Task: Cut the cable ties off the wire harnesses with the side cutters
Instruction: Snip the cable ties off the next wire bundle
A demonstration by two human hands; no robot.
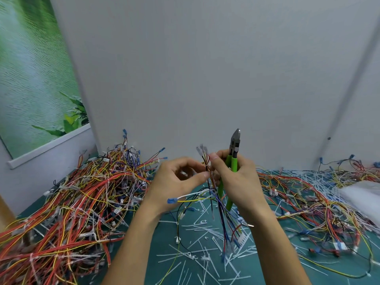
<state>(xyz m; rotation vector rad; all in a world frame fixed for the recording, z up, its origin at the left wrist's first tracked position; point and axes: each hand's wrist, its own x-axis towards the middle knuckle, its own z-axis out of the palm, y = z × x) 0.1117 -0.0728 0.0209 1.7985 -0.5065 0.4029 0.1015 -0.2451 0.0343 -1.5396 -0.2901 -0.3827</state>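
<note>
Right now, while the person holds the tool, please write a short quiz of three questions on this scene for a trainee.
1. True or false: the cutters lie on the mat.
2. The cutters' tip points: A) up, B) down, C) sideways.
3. Fill in: the big harness pile lies on the person's ____ side.
Key: 1 false, the right hand holds them; 2 A; 3 left.
</note>
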